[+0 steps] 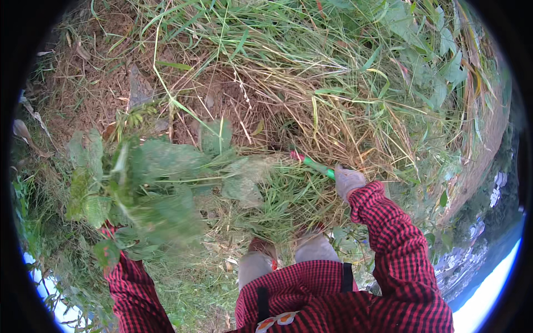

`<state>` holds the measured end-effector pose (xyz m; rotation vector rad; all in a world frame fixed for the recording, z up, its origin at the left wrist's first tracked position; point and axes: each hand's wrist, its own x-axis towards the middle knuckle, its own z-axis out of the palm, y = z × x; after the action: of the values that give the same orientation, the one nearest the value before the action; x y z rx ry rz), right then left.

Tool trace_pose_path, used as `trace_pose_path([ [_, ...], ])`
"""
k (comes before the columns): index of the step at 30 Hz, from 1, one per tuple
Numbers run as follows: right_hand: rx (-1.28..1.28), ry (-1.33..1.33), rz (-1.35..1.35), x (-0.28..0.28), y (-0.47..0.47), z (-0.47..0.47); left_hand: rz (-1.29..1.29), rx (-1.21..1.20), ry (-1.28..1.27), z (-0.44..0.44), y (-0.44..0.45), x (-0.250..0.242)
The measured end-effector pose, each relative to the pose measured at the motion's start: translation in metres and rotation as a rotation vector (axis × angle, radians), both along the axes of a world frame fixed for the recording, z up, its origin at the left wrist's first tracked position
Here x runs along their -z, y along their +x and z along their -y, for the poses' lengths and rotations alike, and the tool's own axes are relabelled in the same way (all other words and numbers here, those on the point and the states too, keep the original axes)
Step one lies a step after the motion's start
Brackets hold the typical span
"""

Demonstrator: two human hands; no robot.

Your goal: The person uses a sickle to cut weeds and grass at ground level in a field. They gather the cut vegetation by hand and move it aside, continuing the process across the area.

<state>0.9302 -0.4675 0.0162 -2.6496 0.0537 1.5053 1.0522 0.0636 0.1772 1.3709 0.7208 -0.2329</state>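
My right hand (349,181), in a light grey glove, is closed around a green handle (318,166) with a pink-red part at its far end. The tool's working end is lost among dry grass stems, so its kind cannot be told. My left hand is hidden behind broad green leaves (166,204), which are blurred; only the red-and-black checked sleeve (133,287) shows below them. Cut-looking green grass (287,187) lies between the two arms, in front of my feet.
Bare reddish soil (100,79) with a flat grey stone (139,87) lies at the upper left. Tangled dry and green grass (333,100) covers the ground ahead. Broad-leaved plants (449,70) grow at the upper right. My light trouser legs (316,248) stand close below the grass.
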Motion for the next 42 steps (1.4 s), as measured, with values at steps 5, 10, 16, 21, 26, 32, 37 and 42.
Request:
trace_pose_path([
  [5,-0.095,-0.203,0.0,-0.001,0.022,0.073,-0.02,0.158,0.186,-0.072,0.056,-0.023],
  [10,-0.064,-0.269,-0.059,0.001,0.029,0.053,-0.137,0.113,0.267,-0.205,-0.002,-0.021],
  [16,-0.078,-0.049,-0.118,-0.036,0.03,0.039,-0.484,-0.089,0.318,-0.371,-0.257,-0.03],
  [21,-0.078,0.158,-0.079,-0.055,0.013,-0.026,-1.134,0.534,0.935,-0.232,-0.502,0.016],
  [26,-0.094,0.164,-0.176,-0.023,-0.034,-0.091,-0.886,0.711,0.633,0.065,-0.47,0.101],
  [32,-0.226,-0.143,-0.323,0.014,-0.085,-0.015,-0.35,0.846,0.611,0.184,-0.256,0.116],
  [37,-0.382,-0.14,-0.261,-0.018,-0.036,0.037,0.141,0.654,1.007,0.101,-0.118,0.048],
  [42,-0.578,-0.305,-0.028,-0.19,0.063,0.129,0.054,0.469,1.455,-0.072,-0.047,-0.052],
])
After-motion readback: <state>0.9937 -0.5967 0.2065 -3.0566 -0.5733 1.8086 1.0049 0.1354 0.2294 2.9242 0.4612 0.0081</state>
